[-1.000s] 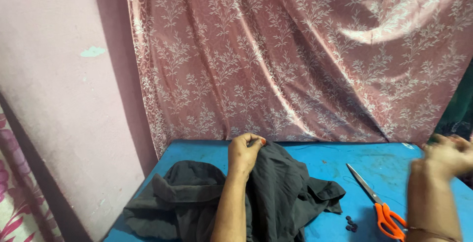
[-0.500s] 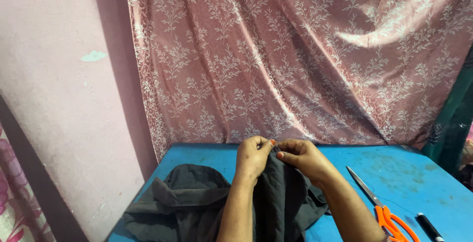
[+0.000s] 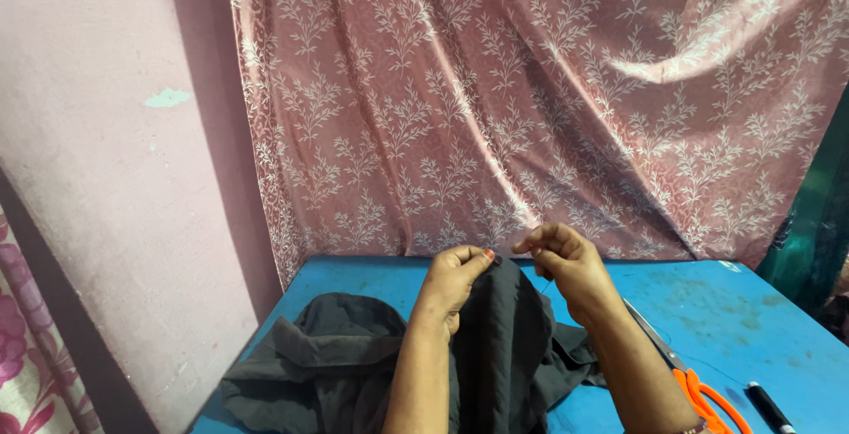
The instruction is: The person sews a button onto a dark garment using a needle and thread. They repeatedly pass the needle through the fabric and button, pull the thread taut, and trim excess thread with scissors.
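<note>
A dark grey garment (image 3: 354, 363) lies heaped on the blue surface (image 3: 734, 310), its middle part lifted into a peak between the two hands. The cloth is thin, matt and creased, spreading in folds towards the left edge of the surface.

The left hand (image 3: 453, 279) has its grip closed on the top of the lifted fold, thumb and fingers pinched together on the cloth. The right hand (image 3: 566, 262) is just beside it, fingers curled and tips pressed together; a thin thread (image 3: 546, 287) seems to run from them down towards the cloth, though whatever they pinch is too small to make out.

To the right, on the surface, orange-handled scissors (image 3: 685, 376) lie half hidden behind the right forearm, and a black pen (image 3: 771, 409) lies near the bottom edge. A pink curtain with a pale leaf pattern (image 3: 531, 98) hangs behind, with a pink wall (image 3: 115, 178) at the left.

Half a second ago the two hands were touching at the fold; now the right hand has drawn slightly away to the right and sits a little higher.
</note>
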